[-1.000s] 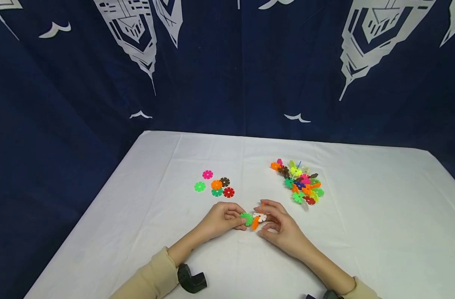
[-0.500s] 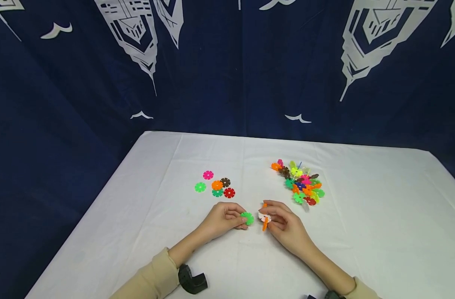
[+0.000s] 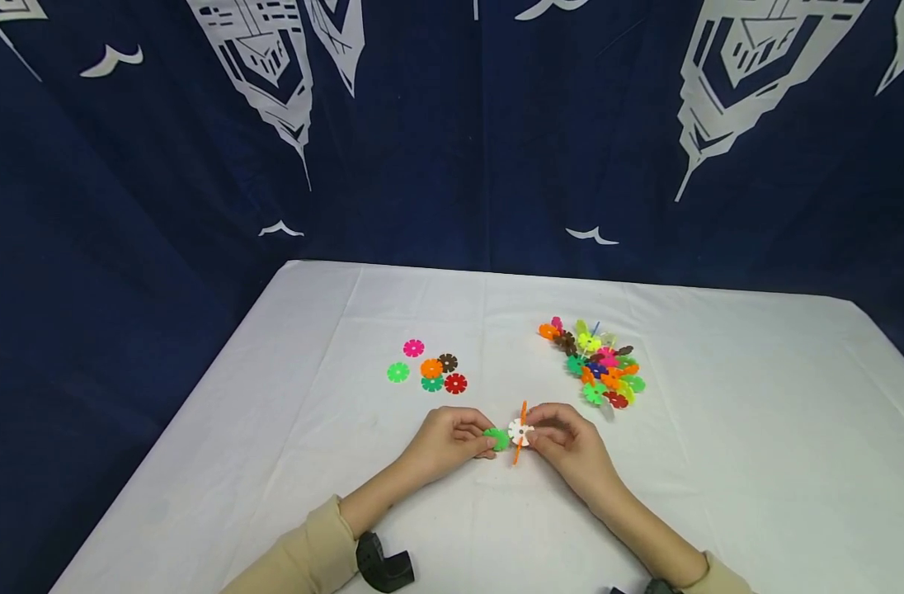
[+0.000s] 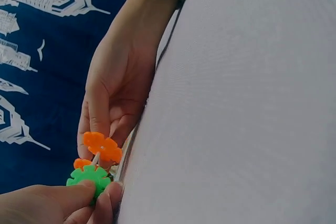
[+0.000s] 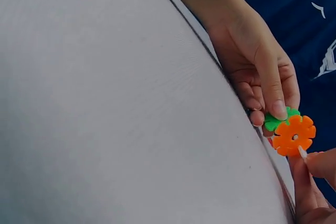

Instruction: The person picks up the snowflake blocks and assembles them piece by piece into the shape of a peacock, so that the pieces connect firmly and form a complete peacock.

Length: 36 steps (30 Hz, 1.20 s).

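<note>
My left hand pinches a green notched plastic disc between thumb and fingers. Opposite it, my right hand pinches a white notched disc by its right side. Two orange discs are slotted onto the white one and stand crosswise to it, one toward the back and one toward the front. The green disc's edge is right at the left rim of the white disc in the head view. Seen from the right wrist, the front orange disc covers part of the green one.
Several loose flat discs lie at the left, among them a pink one, a red one and a brown one. A heap of joined colourful discs sits behind the right hand on the white-covered table.
The white and orange piece came away from the green disc toward the right, was turned in my right hand, and is now back against the green disc. My left hand moved slightly right.
</note>
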Each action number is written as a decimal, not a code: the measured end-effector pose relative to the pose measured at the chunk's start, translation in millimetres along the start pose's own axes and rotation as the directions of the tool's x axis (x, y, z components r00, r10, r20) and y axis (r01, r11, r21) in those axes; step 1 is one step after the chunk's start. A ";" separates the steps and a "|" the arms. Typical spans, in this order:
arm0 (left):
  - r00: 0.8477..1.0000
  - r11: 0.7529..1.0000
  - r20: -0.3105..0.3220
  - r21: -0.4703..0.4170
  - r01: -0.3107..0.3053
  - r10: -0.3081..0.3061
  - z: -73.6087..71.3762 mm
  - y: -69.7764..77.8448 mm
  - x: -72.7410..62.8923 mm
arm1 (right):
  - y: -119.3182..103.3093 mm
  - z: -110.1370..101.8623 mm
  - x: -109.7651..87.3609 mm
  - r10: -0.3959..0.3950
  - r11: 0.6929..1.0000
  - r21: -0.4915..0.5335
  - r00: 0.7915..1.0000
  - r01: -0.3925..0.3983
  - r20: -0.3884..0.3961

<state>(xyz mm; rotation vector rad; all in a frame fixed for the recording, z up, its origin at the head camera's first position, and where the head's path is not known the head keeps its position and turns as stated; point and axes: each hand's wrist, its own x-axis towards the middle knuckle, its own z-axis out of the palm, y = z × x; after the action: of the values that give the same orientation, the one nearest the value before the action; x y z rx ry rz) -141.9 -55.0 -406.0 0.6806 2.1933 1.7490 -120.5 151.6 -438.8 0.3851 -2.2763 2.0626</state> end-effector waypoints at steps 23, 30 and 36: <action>0.982 0.973 -0.032 0.147 -0.179 0.185 2.2 -30.2 6.8 | -13.9 6.2 0.2 0.416 0.860 0.372 0.902 -0.348 -0.117; 0.971 0.962 -0.051 0.157 -0.225 0.235 1.5 -29.7 6.9 | -17.2 12.1 -2.1 0.385 0.908 0.237 0.911 -0.346 -0.148; 0.961 0.958 -0.083 0.142 -0.249 0.262 0.3 -28.3 6.7 | -16.9 11.1 -2.1 0.343 0.922 0.228 0.934 -0.314 -0.101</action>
<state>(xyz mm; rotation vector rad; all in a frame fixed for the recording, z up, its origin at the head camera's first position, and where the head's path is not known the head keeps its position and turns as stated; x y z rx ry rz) -153.2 -56.1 -432.9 0.9659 2.3961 1.8070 -113.5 139.6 -424.0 -0.1488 -2.1711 2.4063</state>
